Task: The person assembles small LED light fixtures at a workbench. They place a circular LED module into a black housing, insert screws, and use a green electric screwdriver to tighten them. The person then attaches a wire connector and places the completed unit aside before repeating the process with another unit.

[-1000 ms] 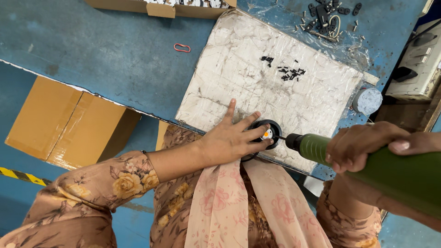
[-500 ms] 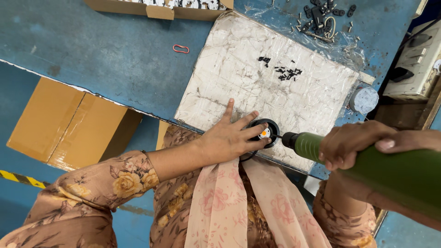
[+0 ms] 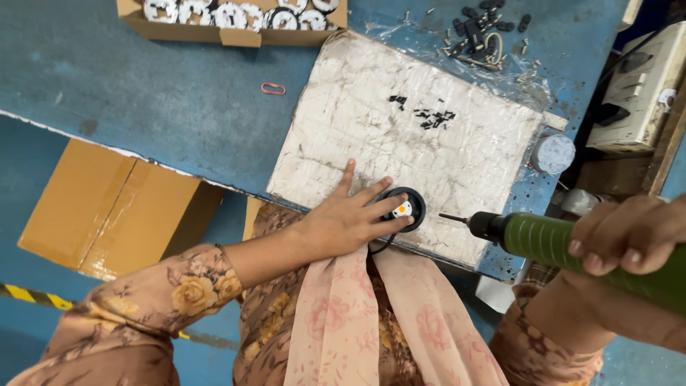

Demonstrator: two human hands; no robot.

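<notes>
Left hand (image 3: 350, 218): we had it spread flat, fingers apart, pressing on the black round housing (image 3: 404, 207); nothing was gripped.
Right hand (image 3: 629, 239): we had it wrapped tight around the green electric screwdriver (image 3: 572, 246).
Housing's place: it lay on the white board (image 3: 400, 136), at the near edge, on the blue table (image 3: 143, 93).
Bit: its tip (image 3: 450, 216) stood just beside the housing, not touching.
Weight: we judged the housing light, small enough to skid under a push.
Stiffness: it looked like rigid plastic; the orange and white part in its middle seemed the fragile spot.
Hold: we judged the rim the safe place, pinned from above.
Screwdriver: heavier, smooth-bodied; we judged mid-barrel the steady grip.
</notes>
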